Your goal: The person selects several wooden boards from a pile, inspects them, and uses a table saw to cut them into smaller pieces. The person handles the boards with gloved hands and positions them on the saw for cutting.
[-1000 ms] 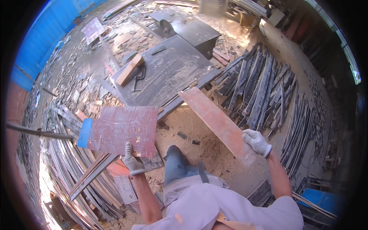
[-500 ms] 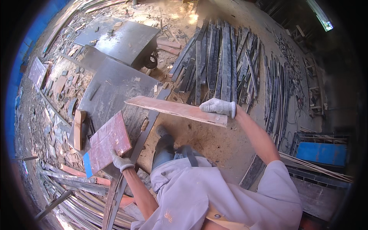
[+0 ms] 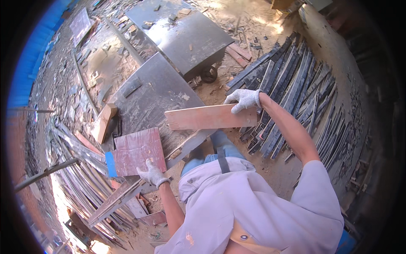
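Grips a pale reddish plank [image 3: 207, 117] in the right hand [image 3: 243, 100], close to its right end, clamping the thumb to the near face and the fingers over the upper edge. Holds this plank across the right corner of a grey metal table [image 3: 158, 86]; cannot tell whether touching the surface. Sets the left hand [image 3: 153, 174] at the near edge of a red-brown board [image 3: 139, 148], spreading 2 fingers apart over its upper face; cannot tell about any grip underneath. Has this board over the near left corner of the table, with a blue band [image 3: 111, 164] across its left end. Wears a pale glove on each hand. Shows a wooden block [image 3: 103, 120] at the left edge of the surface and a dark strip [image 3: 133, 88] nearer the far corner. Faces a 2nd metal table [image 3: 182, 42] past the far corner, and piled dark boards [image 3: 292, 89] beyond the right corner. Bears an orange mark [image 3: 189, 240] on the pale shirt [image 3: 253, 199], too small to tell as lettering.
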